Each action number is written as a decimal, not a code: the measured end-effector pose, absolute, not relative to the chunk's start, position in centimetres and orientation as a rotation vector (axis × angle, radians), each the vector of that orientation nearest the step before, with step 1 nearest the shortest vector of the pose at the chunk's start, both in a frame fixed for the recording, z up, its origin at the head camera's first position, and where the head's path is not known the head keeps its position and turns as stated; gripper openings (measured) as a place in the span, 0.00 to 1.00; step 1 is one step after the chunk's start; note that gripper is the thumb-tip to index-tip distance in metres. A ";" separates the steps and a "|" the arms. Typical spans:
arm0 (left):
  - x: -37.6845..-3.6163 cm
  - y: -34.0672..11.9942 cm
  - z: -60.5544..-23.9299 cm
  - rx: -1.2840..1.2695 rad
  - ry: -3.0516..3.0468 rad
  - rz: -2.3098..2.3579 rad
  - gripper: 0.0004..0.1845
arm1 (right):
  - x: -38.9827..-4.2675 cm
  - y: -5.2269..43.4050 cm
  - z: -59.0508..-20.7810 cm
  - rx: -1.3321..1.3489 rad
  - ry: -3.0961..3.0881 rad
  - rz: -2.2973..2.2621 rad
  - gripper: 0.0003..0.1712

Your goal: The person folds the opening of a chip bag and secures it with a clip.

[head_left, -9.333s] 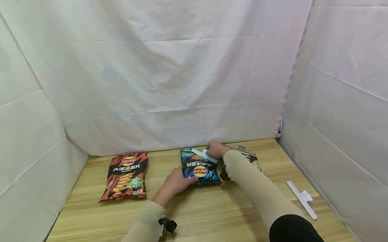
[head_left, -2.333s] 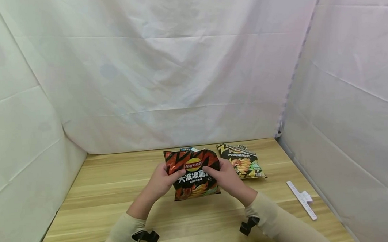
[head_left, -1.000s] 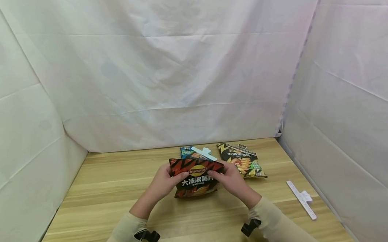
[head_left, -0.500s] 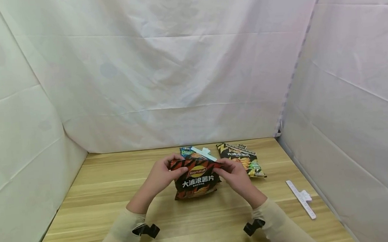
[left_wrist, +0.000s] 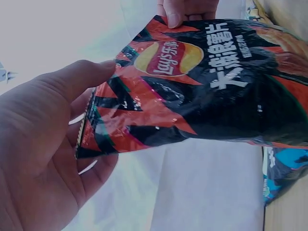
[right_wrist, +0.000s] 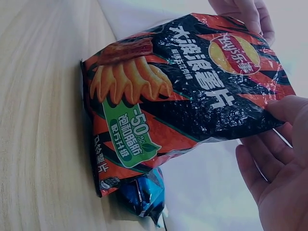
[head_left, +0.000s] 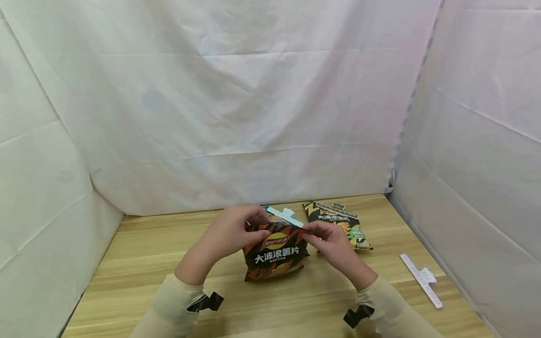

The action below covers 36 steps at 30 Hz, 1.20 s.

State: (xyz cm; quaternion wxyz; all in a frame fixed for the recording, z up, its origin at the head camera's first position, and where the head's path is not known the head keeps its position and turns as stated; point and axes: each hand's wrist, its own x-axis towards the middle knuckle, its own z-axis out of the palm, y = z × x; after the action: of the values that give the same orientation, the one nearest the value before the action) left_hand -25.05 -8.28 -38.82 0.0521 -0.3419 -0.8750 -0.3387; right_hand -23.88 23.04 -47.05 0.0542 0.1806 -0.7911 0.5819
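Observation:
A red and black bag of potato chips (head_left: 277, 253) stands tilted at the middle of the table, its top edge raised. My left hand (head_left: 225, 235) pinches its upper left corner, thumb on the front and fingers behind. At the upper right corner my right hand (head_left: 334, 245) pinches the top edge between thumb and fingers. In the left wrist view the left thumb (left_wrist: 98, 71) lies on the front of the bag near the sealed edge. The right wrist view shows the bag's lower end (right_wrist: 103, 163) touching or close to the wooden table.
Behind the held bag lies a blue chip bag, mostly hidden, with a pale blue sealing clip (head_left: 286, 216) across it. A black and yellow chip bag (head_left: 332, 217) with a dark clip lies right of it. A white clip (head_left: 422, 281) lies near the table's right edge.
The red bag was earlier flat at the left and is now held upright at the middle. Lately the left hand has risen and shifted right along the top edge; the right hand has shifted slightly.

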 end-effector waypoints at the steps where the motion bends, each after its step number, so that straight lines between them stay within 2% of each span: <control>1: -25.1 -8.1 -38.7 -1.041 -2.675 -1.015 0.10 | -23.9 23.1 -47.0 0.556 -2.398 1.766 0.06; 19: -25.9 -6.2 -37.1 -1.017 -3.005 -0.733 0.20 | -24.1 22.9 -46.9 0.586 -2.414 1.736 0.04; 22: -25.9 -5.9 -37.0 -1.013 -3.050 -0.762 0.17 | -24.1 22.9 -46.8 0.589 -2.416 1.742 0.04; 28: -25.9 -5.4 -36.5 -1.086 -3.047 -0.735 0.05 | -24.1 22.7 -46.9 0.605 -2.396 1.729 0.04; 36: -25.8 -4.8 -35.9 -1.095 -2.999 -0.542 0.09 | -24.3 22.4 -47.2 0.607 -2.355 1.651 0.03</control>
State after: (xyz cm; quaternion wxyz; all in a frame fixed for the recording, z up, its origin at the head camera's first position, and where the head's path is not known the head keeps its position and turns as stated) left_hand -25.75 -4.84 -35.85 -0.0483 -0.3379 -0.9250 -0.1671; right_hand -24.30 22.44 -47.19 0.1008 0.2056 -0.7971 0.5588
